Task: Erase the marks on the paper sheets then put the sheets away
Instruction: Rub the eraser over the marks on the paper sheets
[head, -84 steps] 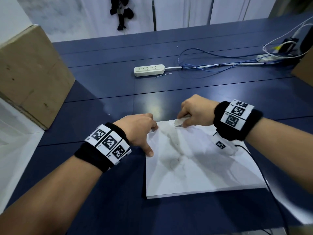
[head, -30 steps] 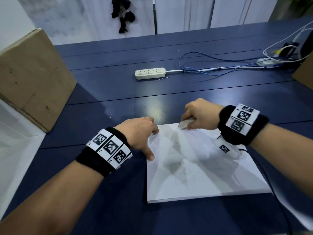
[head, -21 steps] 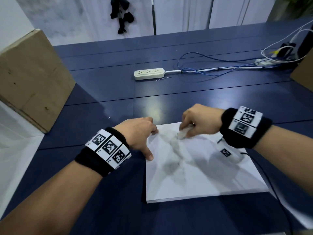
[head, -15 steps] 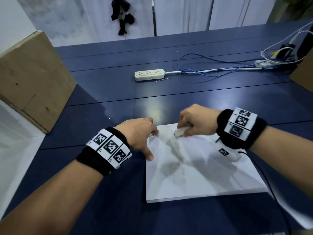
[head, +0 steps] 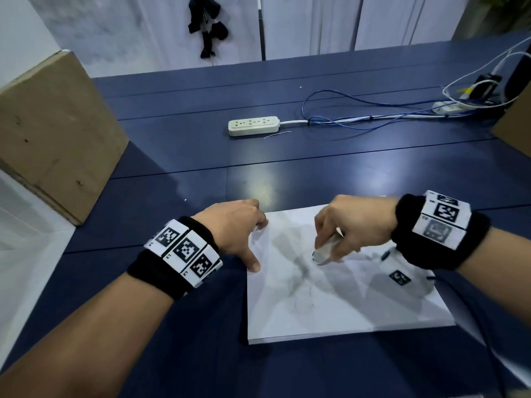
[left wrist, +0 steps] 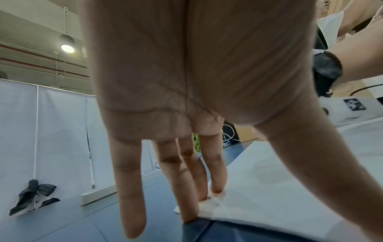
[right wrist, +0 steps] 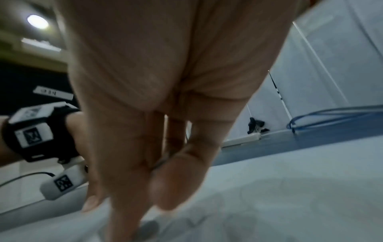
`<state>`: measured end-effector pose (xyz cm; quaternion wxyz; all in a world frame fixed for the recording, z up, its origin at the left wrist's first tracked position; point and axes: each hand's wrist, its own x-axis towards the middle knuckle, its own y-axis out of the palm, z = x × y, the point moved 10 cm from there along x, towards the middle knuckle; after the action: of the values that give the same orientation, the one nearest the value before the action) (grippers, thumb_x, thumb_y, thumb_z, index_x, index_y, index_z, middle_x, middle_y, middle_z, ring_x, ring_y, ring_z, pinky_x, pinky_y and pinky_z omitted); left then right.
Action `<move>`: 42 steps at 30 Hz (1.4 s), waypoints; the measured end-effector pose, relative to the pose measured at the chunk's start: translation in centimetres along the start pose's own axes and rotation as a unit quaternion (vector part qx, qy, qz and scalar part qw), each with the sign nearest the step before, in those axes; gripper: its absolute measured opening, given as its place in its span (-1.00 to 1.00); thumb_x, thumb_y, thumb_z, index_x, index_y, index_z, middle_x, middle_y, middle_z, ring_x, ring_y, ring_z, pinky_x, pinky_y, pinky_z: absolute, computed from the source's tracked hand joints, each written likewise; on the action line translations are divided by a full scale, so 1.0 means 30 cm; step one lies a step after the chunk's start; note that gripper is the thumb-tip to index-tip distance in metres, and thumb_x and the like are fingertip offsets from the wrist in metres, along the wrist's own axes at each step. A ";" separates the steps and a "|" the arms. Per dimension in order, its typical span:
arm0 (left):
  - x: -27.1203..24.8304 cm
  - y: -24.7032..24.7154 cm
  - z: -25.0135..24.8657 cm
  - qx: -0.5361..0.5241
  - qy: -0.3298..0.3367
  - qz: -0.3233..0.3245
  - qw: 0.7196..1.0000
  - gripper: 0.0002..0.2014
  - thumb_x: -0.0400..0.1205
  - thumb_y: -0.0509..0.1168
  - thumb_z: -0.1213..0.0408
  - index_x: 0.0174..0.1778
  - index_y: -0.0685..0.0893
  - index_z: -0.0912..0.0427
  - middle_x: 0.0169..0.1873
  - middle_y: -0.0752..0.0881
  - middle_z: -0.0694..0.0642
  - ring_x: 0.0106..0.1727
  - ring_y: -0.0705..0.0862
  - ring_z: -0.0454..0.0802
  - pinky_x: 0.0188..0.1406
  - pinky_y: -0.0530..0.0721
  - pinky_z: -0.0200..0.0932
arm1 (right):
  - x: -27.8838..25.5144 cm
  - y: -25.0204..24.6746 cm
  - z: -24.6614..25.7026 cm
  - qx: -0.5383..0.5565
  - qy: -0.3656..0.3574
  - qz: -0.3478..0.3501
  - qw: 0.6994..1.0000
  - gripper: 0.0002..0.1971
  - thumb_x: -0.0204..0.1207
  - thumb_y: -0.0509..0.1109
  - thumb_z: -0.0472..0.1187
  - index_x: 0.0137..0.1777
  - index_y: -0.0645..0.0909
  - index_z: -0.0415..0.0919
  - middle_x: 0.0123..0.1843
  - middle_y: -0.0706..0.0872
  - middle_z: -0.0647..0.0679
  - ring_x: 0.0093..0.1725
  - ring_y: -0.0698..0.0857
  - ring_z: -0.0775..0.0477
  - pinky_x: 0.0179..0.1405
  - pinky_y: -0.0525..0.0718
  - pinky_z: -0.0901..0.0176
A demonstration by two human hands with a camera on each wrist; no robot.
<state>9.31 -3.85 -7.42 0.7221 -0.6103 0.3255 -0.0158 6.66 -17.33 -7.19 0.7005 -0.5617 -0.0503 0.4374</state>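
Note:
A white stack of paper sheets [head: 330,308] lies on the dark blue table [head: 201,156] in front of me, with faint grey pencil marks near its middle. My right hand [head: 342,228] pinches a white eraser [head: 323,252] and presses its tip onto the top sheet close to the marks. My left hand [head: 238,225] rests at the stack's far left corner, its straight fingers [left wrist: 187,193] pressing the sheet corner [left wrist: 213,201] down and the thumb on the left edge. In the right wrist view the eraser tip [right wrist: 148,229] touches the paper [right wrist: 290,204].
A cardboard box [head: 48,133] stands at the left on the table. A white power strip [head: 253,126] with blue and white cables [head: 373,119] lies further back. Another brown box edge [head: 514,130] sits at the far right.
My right hand has moved the eraser from the sheet's far edge toward me, onto the marks near the middle. The left hand has stayed at the corner.

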 end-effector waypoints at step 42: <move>0.022 0.015 0.006 0.008 0.005 -0.001 1.000 -0.17 0.13 0.58 -0.31 0.28 0.59 -0.03 0.03 0.46 -0.14 0.05 0.60 -0.03 0.01 0.68 0.07 | 0.045 -0.132 -0.097 -0.079 0.052 -0.139 0.986 -0.78 0.39 0.45 0.03 -0.04 0.79 -0.01 -0.30 0.69 -0.02 -0.19 0.65 -0.13 -0.17 0.64 0.08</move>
<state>9.75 -3.85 -8.12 0.7250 -0.6049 0.3285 -0.0218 11.33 -18.53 -5.54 0.7093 -0.6249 -0.1260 0.3008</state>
